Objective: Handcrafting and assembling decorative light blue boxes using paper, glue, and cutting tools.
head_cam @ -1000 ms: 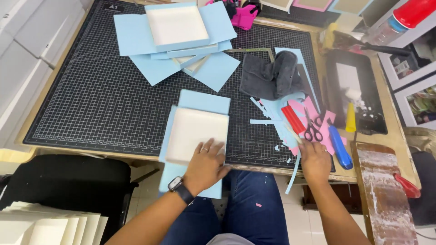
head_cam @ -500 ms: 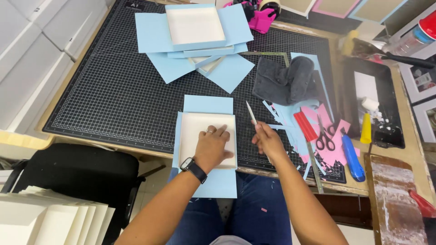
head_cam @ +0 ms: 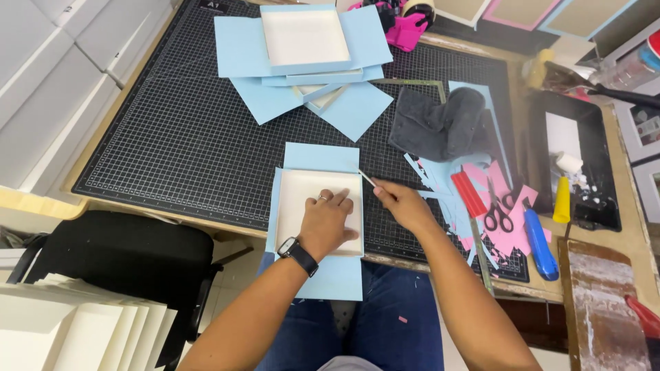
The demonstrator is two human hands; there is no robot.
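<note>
Blue paper point(head_cam: 323, 156) under a shallow white tray point(head_cam: 302, 199), pressed flat by left hand point(head_cam: 328, 221), palm down, fingers spread inside tray. Right hand point(head_cam: 404, 204) just beside tray's right edge, pinched on a thin blade point(head_cam: 366, 178), tip at tray's upper right corner. Both on black cutting mat point(head_cam: 185, 144), at near edge. Right of that: paper scraps, red knife point(head_cam: 468, 194), scissors point(head_cam: 500, 214), blue knife point(head_cam: 540, 242). Farther up: grey cloth point(head_cam: 436, 124), stack of blue-wrapped trays point(head_cam: 302, 48).

Pale blue paper point(head_cam: 323, 156), cream tray point(head_cam: 309, 196), black gridded cutting mat point(head_cam: 179, 137), red-handled scissors point(head_cam: 500, 213), blue knife point(head_cam: 540, 244)
</note>
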